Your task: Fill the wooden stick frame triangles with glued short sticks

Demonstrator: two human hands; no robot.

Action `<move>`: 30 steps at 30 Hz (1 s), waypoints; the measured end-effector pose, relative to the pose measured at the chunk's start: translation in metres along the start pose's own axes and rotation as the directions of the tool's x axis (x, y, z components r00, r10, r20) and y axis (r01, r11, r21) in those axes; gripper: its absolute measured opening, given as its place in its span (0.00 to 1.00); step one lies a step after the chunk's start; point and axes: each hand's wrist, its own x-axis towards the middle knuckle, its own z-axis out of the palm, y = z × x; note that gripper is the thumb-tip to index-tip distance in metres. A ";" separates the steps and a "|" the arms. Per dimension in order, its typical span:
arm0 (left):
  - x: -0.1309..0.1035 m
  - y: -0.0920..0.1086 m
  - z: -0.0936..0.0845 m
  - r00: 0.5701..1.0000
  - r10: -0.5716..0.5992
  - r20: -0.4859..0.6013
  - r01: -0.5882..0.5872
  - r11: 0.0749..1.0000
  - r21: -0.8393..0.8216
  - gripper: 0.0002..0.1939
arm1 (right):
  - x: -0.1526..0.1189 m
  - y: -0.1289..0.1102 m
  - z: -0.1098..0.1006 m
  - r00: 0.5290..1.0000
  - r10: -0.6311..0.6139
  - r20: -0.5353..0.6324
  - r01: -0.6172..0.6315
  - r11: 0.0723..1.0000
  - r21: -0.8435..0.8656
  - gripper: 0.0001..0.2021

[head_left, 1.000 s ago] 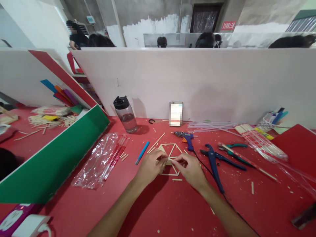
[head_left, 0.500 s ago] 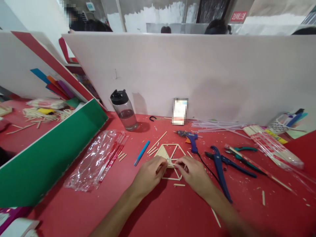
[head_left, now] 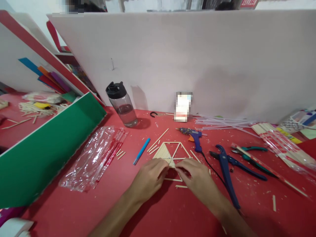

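Note:
On the red tabletop lies a hexagonal frame of wooden sticks, with spokes meeting at its middle. Sticks laid side by side fill its left wedge. My left hand is closed in a pinch over the frame's lower left part. From the other side, the closed fingertips of my right hand meet the frame near its centre. A short wooden stick seems to be pinched between both hands' fingertips, mostly hidden by the fingers. One loose stick lies just below the frame.
A blue pen, clear plastic bag and water bottle are on the left. A glue gun, blue cutter, green-handled pliers and bagged sticks lie right. A phone leans against the white partition.
The camera view has tilted downward and shifted slightly. Both hands have moved a little lower against the frame, their fingertips now pressed to the filled section near its centre.

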 end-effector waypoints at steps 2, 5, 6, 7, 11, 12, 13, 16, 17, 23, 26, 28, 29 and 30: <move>0.000 0.000 0.001 1.000 -0.008 0.005 0.008 1.000 -0.003 0.13 | 0.000 0.001 0.002 1.000 -0.021 -0.013 0.020 0.999 -0.029 0.08; 0.000 -0.001 -0.002 0.999 -0.012 0.037 0.012 1.000 0.002 0.14 | -0.001 0.003 0.004 1.000 -0.015 -0.007 0.015 0.998 -0.058 0.07; 0.001 -0.001 -0.005 0.999 -0.008 0.053 0.008 1.000 0.004 0.14 | -0.001 0.004 0.004 1.000 -0.007 0.000 0.007 0.998 -0.064 0.07; 0.001 -0.002 -0.008 0.997 -0.004 0.071 0.003 1.000 0.004 0.13 | -0.001 0.005 0.005 1.000 0.001 0.008 0.000 0.998 -0.068 0.07; 0.002 -0.013 -0.020 0.991 -0.002 0.134 0.002 1.000 -0.005 0.12 | -0.001 0.009 0.004 0.999 0.002 0.043 0.002 0.997 -0.082 0.07; 0.002 -0.017 -0.022 0.989 0.015 0.146 -0.016 1.000 0.007 0.15 | -0.001 0.009 0.004 0.999 -0.008 0.047 0.012 0.996 -0.090 0.08; 0.002 -0.020 -0.023 0.987 0.035 0.155 -0.039 0.999 0.024 0.18 | -0.001 0.010 0.004 0.999 -0.020 0.049 0.025 0.995 -0.101 0.08; 0.000 -0.030 -0.023 0.977 0.089 0.195 -0.104 0.992 0.065 0.23 | -0.002 0.011 0.007 0.997 -0.062 0.051 0.069 0.988 -0.137 0.09; -0.001 -0.031 -0.023 0.973 0.100 0.208 -0.117 0.991 0.071 0.24 | -0.002 0.011 0.008 0.996 -0.075 0.049 0.082 0.986 -0.147 0.09; -0.001 -0.029 -0.024 0.965 0.110 0.240 -0.134 0.987 0.086 0.24 | -0.003 0.012 0.016 0.993 -0.114 0.030 0.117 0.978 -0.175 0.11; 0.000 -0.028 -0.025 0.966 0.099 0.238 -0.122 0.989 0.081 0.24 | -0.003 0.012 0.017 0.993 -0.112 0.032 0.116 0.977 -0.181 0.10; 0.000 -0.028 -0.024 0.967 0.092 0.237 -0.113 0.991 0.074 0.24 | -0.003 0.012 0.017 0.993 -0.116 0.031 0.120 0.974 -0.193 0.10; 0.000 -0.028 -0.024 0.967 0.089 0.237 -0.108 0.992 0.069 0.23 | -0.003 0.012 0.017 0.993 -0.117 0.029 0.121 0.973 -0.195 0.09; 0.000 -0.028 -0.024 0.967 0.086 0.238 -0.104 0.993 0.063 0.23 | -0.004 0.012 0.017 0.993 -0.117 0.026 0.120 0.974 -0.194 0.09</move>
